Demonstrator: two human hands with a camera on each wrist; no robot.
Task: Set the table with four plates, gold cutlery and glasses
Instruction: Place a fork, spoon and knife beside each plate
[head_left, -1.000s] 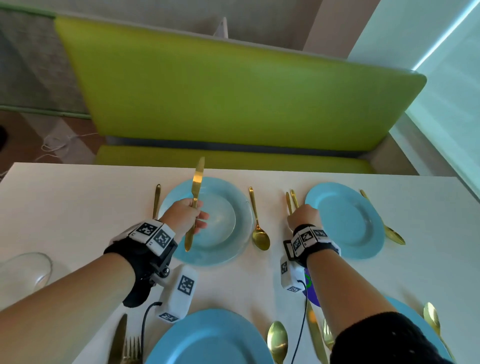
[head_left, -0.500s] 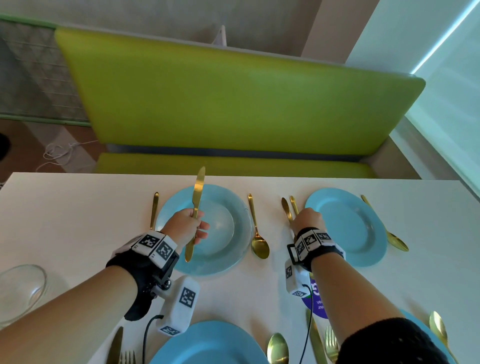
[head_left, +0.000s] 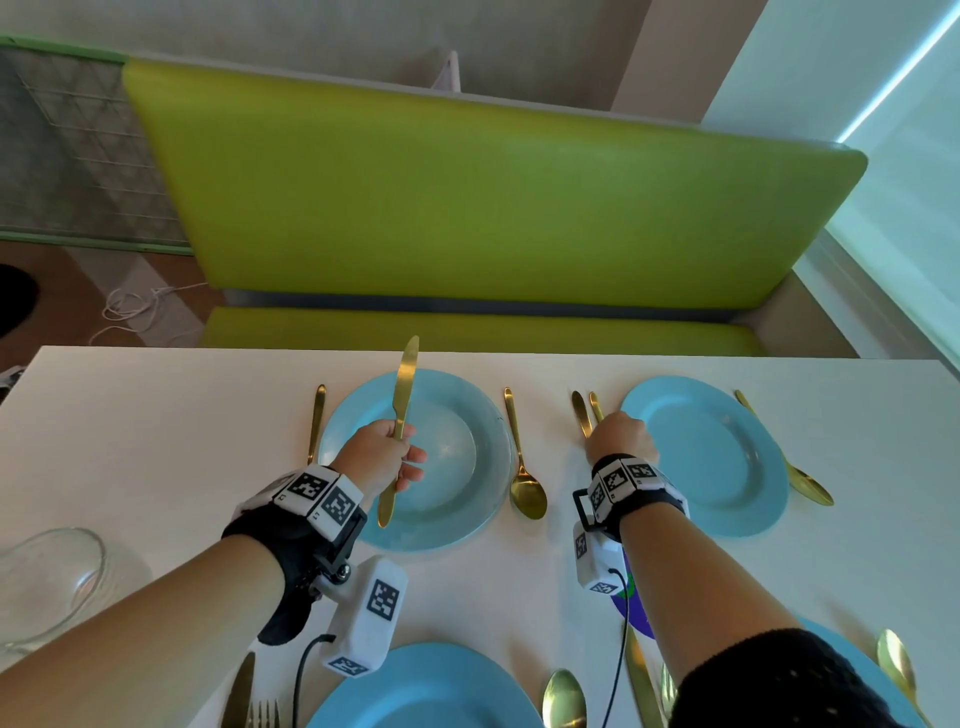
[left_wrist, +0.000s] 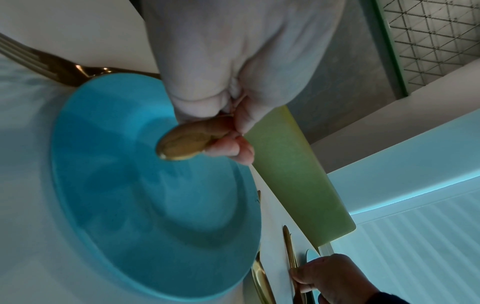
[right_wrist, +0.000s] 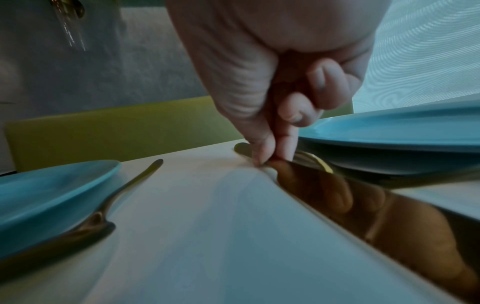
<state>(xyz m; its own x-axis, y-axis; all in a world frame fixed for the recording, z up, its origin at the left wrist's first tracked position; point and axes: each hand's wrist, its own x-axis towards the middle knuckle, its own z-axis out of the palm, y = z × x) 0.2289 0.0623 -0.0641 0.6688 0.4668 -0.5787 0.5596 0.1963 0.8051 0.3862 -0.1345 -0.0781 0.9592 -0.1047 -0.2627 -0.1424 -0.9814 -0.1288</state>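
Fingers (head_left: 410, 457) of the left hand (head_left: 376, 454) curl round a gold knife (head_left: 399, 421), held blade-up, tilted, above the far left plate (head_left: 488, 441). Right hand (head_left: 618, 439), wrist low over the table (head_left: 156, 441), pinches thumb and forefinger (right_wrist: 262, 148) on a second knife (right_wrist: 363, 209) lying flat beside a fork (right_wrist: 315, 160), left of the far right plate (head_left: 727, 467).

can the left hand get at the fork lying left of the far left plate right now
Probably not yet. The fork lies bare on the table just beside the left hand, with nothing across it, but that hand grips a gold knife over the plate, so its fingers are taken.
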